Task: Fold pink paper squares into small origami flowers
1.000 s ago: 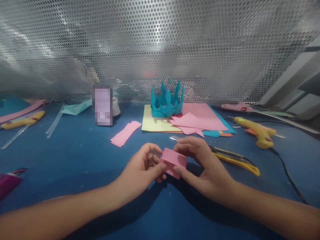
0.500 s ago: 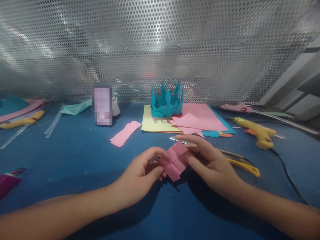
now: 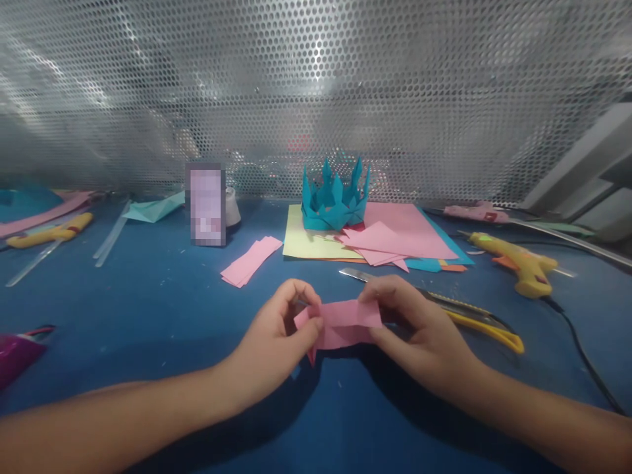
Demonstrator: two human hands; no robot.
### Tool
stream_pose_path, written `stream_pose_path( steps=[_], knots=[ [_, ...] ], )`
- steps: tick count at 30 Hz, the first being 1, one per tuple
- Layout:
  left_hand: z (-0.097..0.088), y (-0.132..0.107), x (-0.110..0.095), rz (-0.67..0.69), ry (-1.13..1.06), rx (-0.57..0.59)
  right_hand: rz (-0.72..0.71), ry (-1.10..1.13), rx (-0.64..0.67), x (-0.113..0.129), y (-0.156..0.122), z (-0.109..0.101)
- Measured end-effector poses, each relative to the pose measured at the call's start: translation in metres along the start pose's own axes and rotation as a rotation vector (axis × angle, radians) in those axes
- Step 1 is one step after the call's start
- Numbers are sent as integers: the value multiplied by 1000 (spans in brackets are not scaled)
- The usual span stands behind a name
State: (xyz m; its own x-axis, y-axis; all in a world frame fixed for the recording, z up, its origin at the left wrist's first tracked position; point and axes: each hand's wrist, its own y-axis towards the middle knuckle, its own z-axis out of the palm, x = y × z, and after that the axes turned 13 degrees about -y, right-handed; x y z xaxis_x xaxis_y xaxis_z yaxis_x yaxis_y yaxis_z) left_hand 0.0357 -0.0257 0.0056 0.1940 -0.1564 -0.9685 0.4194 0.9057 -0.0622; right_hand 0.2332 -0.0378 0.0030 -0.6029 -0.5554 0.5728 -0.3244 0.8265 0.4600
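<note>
A creased pink paper strip [image 3: 345, 325] is stretched between my two hands, just above the blue table. My left hand [image 3: 284, 332] pinches its left end between thumb and fingers, where a folded flap and a pointed tip stick out. At the right end, my right hand [image 3: 412, 322] grips the strip's edge between thumb and fingertips. Behind my right hand lies a utility knife [image 3: 486, 326] with a yellow handle, its blade pointing left. A small stack of pink paper strips [image 3: 251, 262] rests beyond my left hand.
A blue folded-paper crown [image 3: 333, 207] stands on coloured sheets [image 3: 415, 230] at the back. To the right sits a yellow glue gun [image 3: 523, 260] with its cord. A phone [image 3: 206, 207] leans by a white spool [image 3: 232, 207]. Another yellow glue gun [image 3: 54, 232] lies left.
The pink paper was bunched and folded between my fingers; now it is opened out into a longer strip. My right hand has turned slightly and gripped its right end.
</note>
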Motion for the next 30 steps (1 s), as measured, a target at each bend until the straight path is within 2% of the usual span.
stream_pose_path(
  steps=[5,8,13,17,23,30],
  knots=[
    [-3,3,-4,35,83,-77,-98,-97,80,2,2,1],
    [-2,1,-3,7,88,-70,-92,-124,76,2,2,3],
    [-1,-4,2,-24,27,17,-86,-117,66,3,3,5],
    [-2,-4,3,-26,69,-28,-51,-113,81,4,3,5],
    [-3,-2,1,-6,79,-31,21,-113,116,9,2,5],
    [-1,-2,1,-10,133,-52,26,-83,123,10,7,8]
  ],
)
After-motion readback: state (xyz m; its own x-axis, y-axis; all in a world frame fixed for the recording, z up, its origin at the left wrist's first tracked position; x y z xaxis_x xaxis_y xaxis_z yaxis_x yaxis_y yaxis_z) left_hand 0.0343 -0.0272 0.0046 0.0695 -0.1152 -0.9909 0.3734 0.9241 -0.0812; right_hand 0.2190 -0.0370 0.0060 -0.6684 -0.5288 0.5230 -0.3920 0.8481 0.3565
